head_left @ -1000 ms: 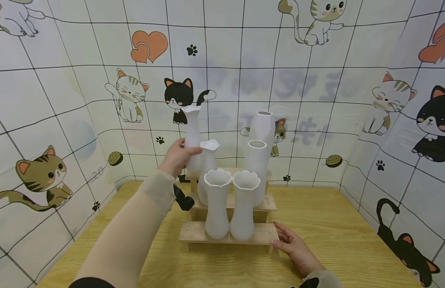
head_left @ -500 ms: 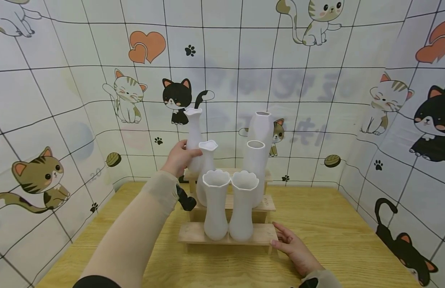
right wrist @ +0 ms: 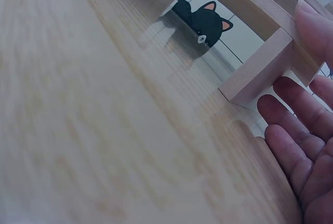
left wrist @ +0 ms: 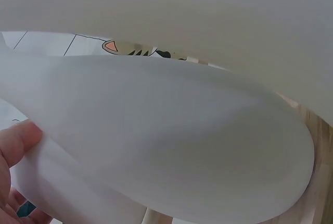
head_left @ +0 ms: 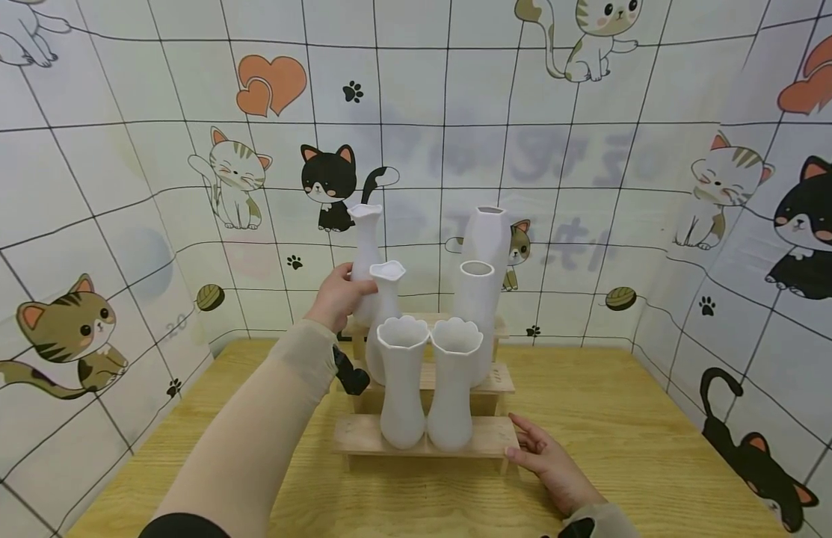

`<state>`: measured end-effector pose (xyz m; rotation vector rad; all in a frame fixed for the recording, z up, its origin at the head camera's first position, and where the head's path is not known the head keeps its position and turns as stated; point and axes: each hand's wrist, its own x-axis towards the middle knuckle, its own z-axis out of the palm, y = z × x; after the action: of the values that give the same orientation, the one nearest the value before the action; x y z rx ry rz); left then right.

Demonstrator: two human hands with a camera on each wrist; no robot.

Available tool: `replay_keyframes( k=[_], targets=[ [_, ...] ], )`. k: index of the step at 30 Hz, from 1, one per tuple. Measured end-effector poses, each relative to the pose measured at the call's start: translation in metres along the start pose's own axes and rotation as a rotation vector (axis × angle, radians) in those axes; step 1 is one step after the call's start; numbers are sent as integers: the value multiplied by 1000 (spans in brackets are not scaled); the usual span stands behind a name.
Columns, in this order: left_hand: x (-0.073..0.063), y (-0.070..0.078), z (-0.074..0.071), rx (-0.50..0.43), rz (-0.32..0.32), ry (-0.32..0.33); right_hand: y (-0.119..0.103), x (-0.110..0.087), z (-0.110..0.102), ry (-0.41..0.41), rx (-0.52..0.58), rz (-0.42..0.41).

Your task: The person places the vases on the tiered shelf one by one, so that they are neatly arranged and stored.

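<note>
A tall white vase with a wavy flared rim (head_left: 366, 235) stands at the left of the top tier of a wooden stepped stand (head_left: 359, 435). My left hand (head_left: 338, 299) grips its lower body from the left, thumb in front. The left wrist view is largely filled by a nearer white vase (left wrist: 171, 135), with my left fingers (left wrist: 20, 140) behind it at the lower left. My right hand (head_left: 555, 471) holds the right end of the bottom tier, thumb at the front corner. In the right wrist view, my other fingers (right wrist: 296, 114) lie beside the stand's leg (right wrist: 263, 67).
Two scalloped-rim vases (head_left: 404, 388) stand side by side on the bottom tier. A slim wavy-rim vase (head_left: 389, 299) and a straight round-mouthed vase (head_left: 477, 314) are on the middle tier. Another tall vase (head_left: 491, 232) stands top right. The wooden table (head_left: 590, 403) meets cat-patterned sheets (head_left: 416, 90).
The left hand and the tall wavy-rim vase have shifted slightly right and down, and the vase stands more upright. The right hand stays at the stand's end.
</note>
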<state>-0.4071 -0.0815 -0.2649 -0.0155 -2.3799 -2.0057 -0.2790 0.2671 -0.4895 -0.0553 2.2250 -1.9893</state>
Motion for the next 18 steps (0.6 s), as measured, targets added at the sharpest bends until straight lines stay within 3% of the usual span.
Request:
replay_keyframes(
  k=[8,18],
  targets=[
    [2,-3,2,9,8,1,0,0,0,4,-8,-13],
    [1,-4,5,30,-26,1,0,0,-1,-10,-2,-28]
  ],
)
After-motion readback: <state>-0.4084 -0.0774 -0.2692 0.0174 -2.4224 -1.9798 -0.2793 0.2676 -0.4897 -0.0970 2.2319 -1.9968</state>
